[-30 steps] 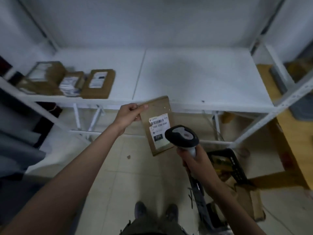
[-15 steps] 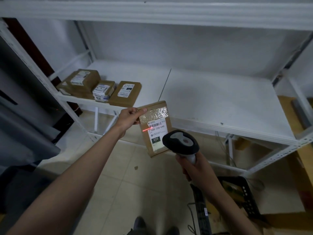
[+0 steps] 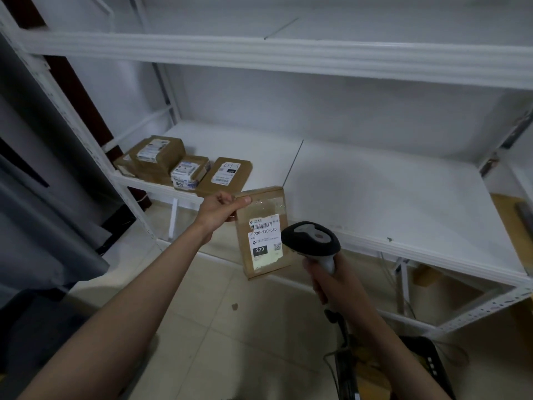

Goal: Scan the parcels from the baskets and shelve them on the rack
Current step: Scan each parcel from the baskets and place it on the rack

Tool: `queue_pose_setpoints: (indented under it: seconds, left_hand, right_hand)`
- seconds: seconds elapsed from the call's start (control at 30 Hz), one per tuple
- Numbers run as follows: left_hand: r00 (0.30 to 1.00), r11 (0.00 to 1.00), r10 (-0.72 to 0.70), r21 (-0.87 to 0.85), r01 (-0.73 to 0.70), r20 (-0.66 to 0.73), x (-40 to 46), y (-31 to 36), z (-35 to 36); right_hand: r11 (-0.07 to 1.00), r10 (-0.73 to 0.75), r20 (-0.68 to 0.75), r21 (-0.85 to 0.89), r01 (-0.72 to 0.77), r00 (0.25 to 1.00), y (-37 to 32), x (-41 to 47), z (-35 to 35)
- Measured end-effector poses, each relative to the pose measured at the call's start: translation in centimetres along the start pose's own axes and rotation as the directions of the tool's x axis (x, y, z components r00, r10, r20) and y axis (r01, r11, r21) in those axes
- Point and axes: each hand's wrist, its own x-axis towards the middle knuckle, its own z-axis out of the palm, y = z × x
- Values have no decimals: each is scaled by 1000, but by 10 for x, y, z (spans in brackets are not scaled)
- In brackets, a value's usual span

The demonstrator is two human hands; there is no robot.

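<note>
White walls and a pale tiled floor (image 3: 219, 321) frame the inspected area. Dominating the view is a white metal rack (image 3: 288, 57) with two shelves visible; its lower shelf (image 3: 389, 197) spans most of the width, made of two boards meeting at a seam. Grey fabric (image 3: 43, 197) hangs along the left edge of the view, beside the rack's front upright.

At the left end of the lower shelf sit several brown cardboard parcels. A larger shelved box (image 3: 157, 155) lies on top of a flatter carton, a small labelled box (image 3: 189, 172) stands just beside it, and a flat parcel (image 3: 226, 176) with a white label lies to the right of that, touching or nearly touching it.

In front of the shelf edge, held in the air, is a flat brown parcel (image 3: 264, 232), tilted with its label facing the camera. The label reads 220-220-C40, with a black block marked 220. The left hand (image 3: 220, 210) pinches this parcel at its upper left corner, thumb on the front face and fingers behind.

Just to the right of the parcel, the right hand (image 3: 331, 280) is wrapped around the handle of a handheld scanner (image 3: 311, 241), whose dark head points toward the label.

At the lower right corner a dark basket (image 3: 432, 362) stands on the floor, only partly in view.
</note>
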Motion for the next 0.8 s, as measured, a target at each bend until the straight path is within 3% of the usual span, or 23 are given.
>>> queue_pose_setpoints:
  seconds: [0.43, 0.67, 0.8]
  left_hand:
    - [1000, 998, 12, 69, -11, -21, 90, 27, -19]
    - [990, 953, 28, 295, -68, 136, 191, 38, -11]
    - [973, 918, -51, 393, -43, 224, 255, 38, 2]
  right_hand:
    - [994, 52, -33, 99, -49, 998, -16, 101, 15]
    - [982, 137, -160, 154, -112, 978, -15, 163, 36]
    - [974, 179, -229, 176, -140, 957, -15, 194, 49]
